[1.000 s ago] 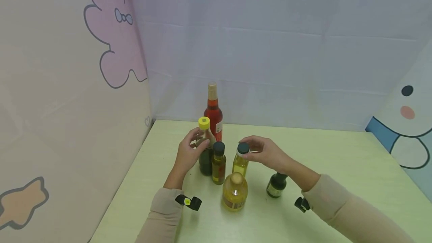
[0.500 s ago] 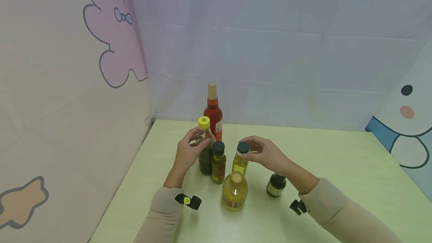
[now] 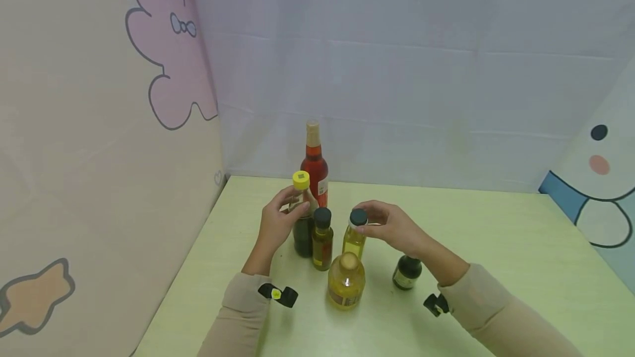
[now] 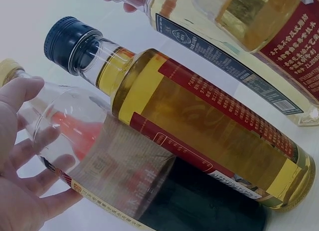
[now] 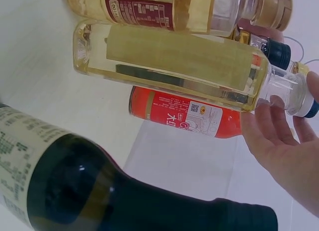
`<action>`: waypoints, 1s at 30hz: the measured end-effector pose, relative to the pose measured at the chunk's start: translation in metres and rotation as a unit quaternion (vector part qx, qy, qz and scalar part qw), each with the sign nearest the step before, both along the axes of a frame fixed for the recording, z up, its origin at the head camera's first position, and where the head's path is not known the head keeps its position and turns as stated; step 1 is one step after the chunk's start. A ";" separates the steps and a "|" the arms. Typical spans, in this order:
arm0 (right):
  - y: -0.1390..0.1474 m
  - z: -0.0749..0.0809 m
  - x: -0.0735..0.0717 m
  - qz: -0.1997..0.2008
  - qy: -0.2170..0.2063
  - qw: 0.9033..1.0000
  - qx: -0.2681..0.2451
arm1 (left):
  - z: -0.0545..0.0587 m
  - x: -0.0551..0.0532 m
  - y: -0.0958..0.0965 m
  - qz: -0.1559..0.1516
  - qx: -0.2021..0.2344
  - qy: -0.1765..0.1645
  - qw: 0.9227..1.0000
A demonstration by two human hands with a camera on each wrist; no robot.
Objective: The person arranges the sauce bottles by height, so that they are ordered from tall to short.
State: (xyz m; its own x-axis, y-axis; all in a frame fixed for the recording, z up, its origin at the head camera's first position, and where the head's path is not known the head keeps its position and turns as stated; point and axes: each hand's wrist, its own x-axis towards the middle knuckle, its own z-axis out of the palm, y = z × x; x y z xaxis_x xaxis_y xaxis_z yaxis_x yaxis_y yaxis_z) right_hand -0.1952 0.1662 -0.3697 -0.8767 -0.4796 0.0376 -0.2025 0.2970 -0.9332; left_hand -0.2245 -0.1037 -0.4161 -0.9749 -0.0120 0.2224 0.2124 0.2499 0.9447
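My left hand (image 3: 276, 223) holds the upper part of a yellow-capped glass bottle (image 3: 303, 238) of dark liquid, thumb on one side and fingers on the other. My right hand (image 3: 397, 229) grips the neck of a pale yellow oil bottle (image 3: 353, 245), just under its dark cap. Both bottles stand upright on the table. Between them is a slimmer oil bottle (image 4: 189, 126) with a black cap and a red label. In the right wrist view, fingers (image 5: 271, 123) curl round the clear neck of the oil bottle.
A squat yellow bottle (image 3: 346, 285) with a gold cap stands in front of the held oil bottle. Behind the yellow-capped bottle rises a tall red bottle (image 3: 314, 172). A small dark green bottle (image 3: 407, 274) stands under the right forearm. A pale curtain (image 3: 397, 98) backs the table.
The right forearm has shifted slightly to the left. Both hands stay on the same bottles, which have not visibly moved on the table.
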 end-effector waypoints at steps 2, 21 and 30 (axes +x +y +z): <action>0.000 0.000 0.000 0.000 0.001 1.000 0.001 | 0.001 0.000 0.000 0.000 0.001 0.002 1.000; 0.000 0.001 -0.001 0.001 0.000 1.000 0.013 | 0.003 -0.006 -0.004 -0.007 -0.008 0.039 0.999; 0.000 0.002 0.000 0.004 0.000 1.000 0.009 | 0.007 -0.011 -0.003 -0.024 -0.022 0.030 0.999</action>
